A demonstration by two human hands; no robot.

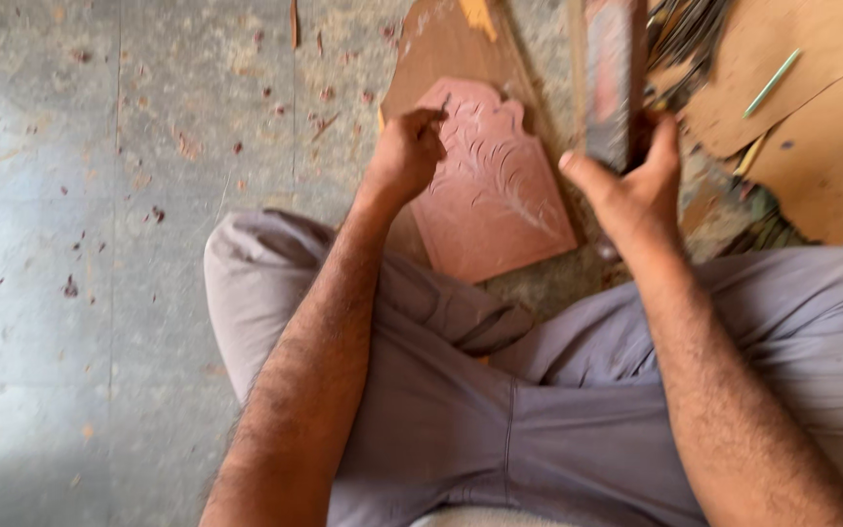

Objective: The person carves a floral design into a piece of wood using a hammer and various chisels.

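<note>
left hand on carved panel, bare floor left

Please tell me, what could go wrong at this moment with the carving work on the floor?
The right hand holds a wooden block raised above the left hand, which pinches a thin tool against the reddish carved panel. A badly aimed blow might hit the fingers. The tool might also slip and scratch the carved leaf lines. The panel lies loose on a board, so it could shift.
</note>
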